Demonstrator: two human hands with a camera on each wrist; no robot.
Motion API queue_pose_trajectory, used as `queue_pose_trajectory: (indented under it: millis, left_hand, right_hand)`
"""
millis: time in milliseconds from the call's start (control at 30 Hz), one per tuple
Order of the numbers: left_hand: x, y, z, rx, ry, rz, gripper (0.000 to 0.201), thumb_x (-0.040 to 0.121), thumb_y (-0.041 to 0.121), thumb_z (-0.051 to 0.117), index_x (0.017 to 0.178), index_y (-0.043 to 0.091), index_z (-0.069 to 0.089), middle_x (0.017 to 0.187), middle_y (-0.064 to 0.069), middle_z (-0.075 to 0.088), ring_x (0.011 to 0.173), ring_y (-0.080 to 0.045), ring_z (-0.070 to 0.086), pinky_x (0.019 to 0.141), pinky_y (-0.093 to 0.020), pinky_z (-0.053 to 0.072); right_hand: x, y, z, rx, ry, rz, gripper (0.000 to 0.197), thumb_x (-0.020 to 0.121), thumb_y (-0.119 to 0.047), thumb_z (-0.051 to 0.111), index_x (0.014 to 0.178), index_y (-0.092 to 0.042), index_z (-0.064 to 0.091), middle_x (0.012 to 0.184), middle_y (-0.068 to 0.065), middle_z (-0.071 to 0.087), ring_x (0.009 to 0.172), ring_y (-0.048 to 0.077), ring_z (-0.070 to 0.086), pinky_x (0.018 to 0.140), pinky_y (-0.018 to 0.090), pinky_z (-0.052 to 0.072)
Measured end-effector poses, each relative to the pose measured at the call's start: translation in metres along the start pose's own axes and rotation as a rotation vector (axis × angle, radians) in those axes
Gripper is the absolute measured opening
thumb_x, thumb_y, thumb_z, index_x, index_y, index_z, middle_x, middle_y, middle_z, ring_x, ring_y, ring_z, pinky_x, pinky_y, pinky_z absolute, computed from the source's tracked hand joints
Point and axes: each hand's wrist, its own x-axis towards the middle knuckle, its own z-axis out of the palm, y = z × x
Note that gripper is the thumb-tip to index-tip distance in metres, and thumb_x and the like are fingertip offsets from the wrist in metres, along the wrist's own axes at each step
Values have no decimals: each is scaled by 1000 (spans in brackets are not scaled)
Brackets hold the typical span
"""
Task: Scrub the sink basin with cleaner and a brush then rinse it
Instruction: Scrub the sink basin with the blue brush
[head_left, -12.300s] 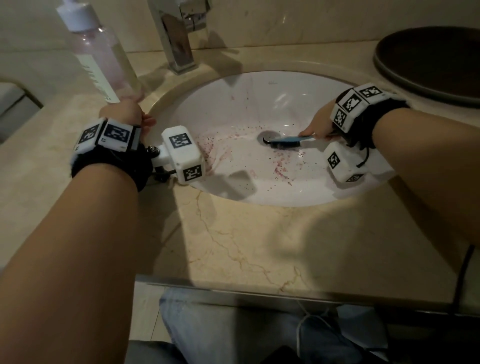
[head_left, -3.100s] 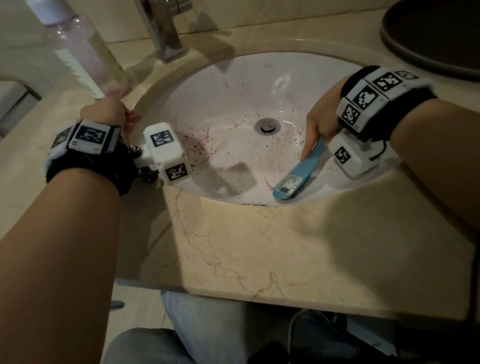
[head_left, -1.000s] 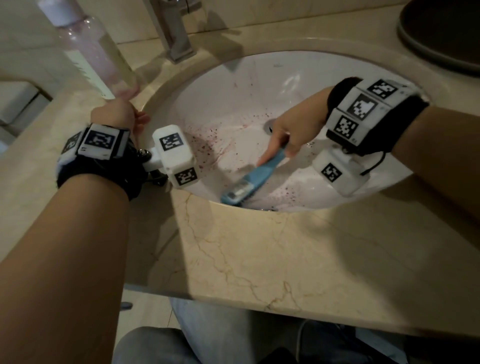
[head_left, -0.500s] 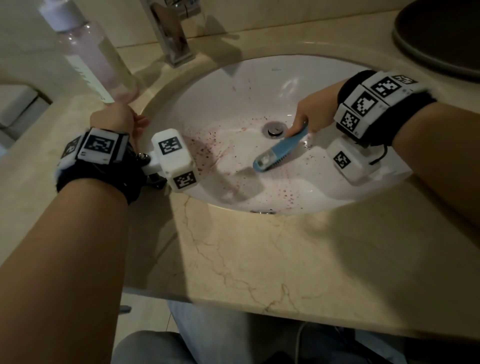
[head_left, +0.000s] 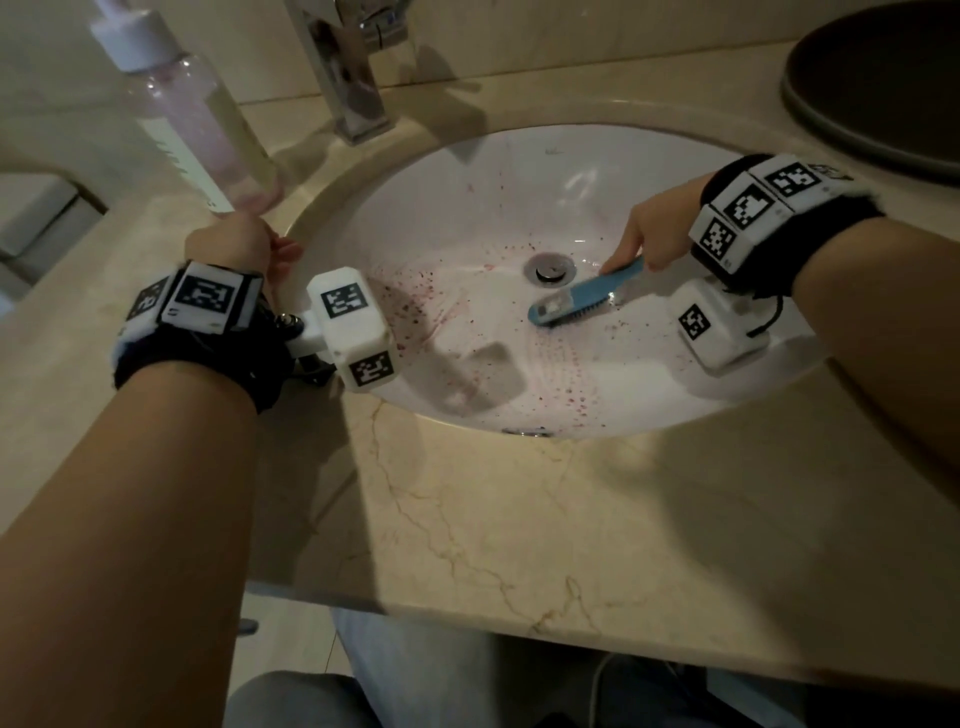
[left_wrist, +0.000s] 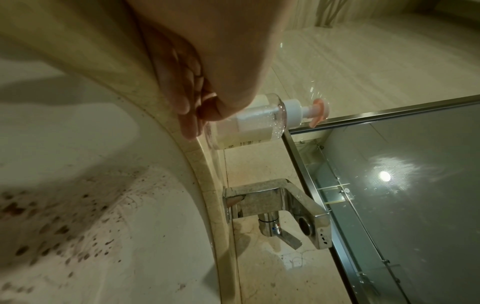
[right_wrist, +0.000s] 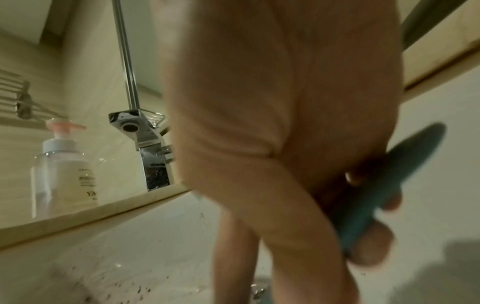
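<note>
The white sink basin (head_left: 498, 208) is speckled with reddish stains (head_left: 415, 306), thickest on its left slope. My right hand (head_left: 654, 234) grips the handle of a blue brush (head_left: 582, 299), whose bristled head lies on the basin floor just right of the drain (head_left: 549, 267). In the right wrist view the fingers curl round the brush handle (right_wrist: 384, 195). My left hand (head_left: 234, 244) rests on the counter rim at the basin's left edge, fingers together and holding nothing (left_wrist: 189, 115). A clear pump bottle of cleaner (head_left: 192, 114) stands just behind that hand.
A chrome faucet (head_left: 353, 78) rises behind the basin, its spout (left_wrist: 272, 203) over the rim. A dark round tray (head_left: 883, 88) lies on the beige marble counter (head_left: 519, 519) at the back right. A mirror (left_wrist: 402, 185) backs the counter.
The brush has swept from the basin's near-left slope back up toward the drain, and my right hand drew right with it. The left hand has stayed on the rim.
</note>
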Motion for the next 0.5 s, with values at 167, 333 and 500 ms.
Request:
queue_pose_trajectory:
  millis: [167,333,500]
  left_hand:
    - [7,-1,-1,43,-31,-22,31,94,11,32,63,14,36,25,6,41,18,-6,35,25,-9,23]
    - [2,0,-2,77,-6,-9,30,95,12,33,65,16,38,26,8,45,21,-4,43,26,-9,31]
    - [-9,6,-1,70,-40,-34,35,97,8,30,62,11,35,24,7,42,16,-4,36,24,-10,25]
  right_hand:
    - [-11,-4,5,116,-322,-93,51,90,4,44,118,-33,64,59,-15,64,60,9,45,57,18,38]
    - [-6,3,0,28,-89,-33,52,90,2,45,131,-28,56,88,1,66,62,9,42,52,14,35]
    - [-10,3,1,-122,48,74,42,100,-8,34,140,-15,45,131,9,56,80,15,46,68,21,35]
